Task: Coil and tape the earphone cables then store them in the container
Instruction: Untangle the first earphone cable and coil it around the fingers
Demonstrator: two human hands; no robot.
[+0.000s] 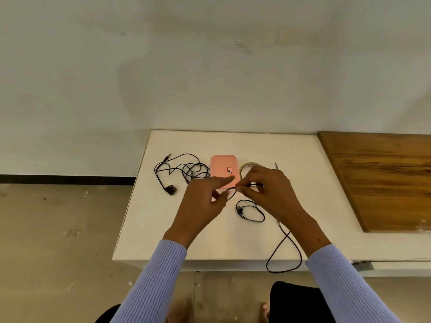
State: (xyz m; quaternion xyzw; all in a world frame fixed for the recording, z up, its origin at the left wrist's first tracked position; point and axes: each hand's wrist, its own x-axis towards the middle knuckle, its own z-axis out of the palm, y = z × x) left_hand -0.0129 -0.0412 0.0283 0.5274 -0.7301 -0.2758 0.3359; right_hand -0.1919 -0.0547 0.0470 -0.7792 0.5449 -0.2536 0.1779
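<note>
My right hand (268, 192) pinches a black earphone cable (283, 250) above the white table. My left hand (205, 201) holds the same cable just to the left, its index finger stretched out. The cable's earbud end (240, 209) loops on the table below my hands, and a long loop hangs over the table's front edge. A second black earphone (182, 171) lies tangled at the left. The closed pink container (224, 165) sits behind my hands. A tape roll (247, 165) lies to its right, partly hidden by my right hand.
The white table (303, 183) ends at the left and front. A thin metal tool (276, 165), partly hidden, lies right of the tape. A wooden board (384, 178) covers the table's right side. The floor lies to the left.
</note>
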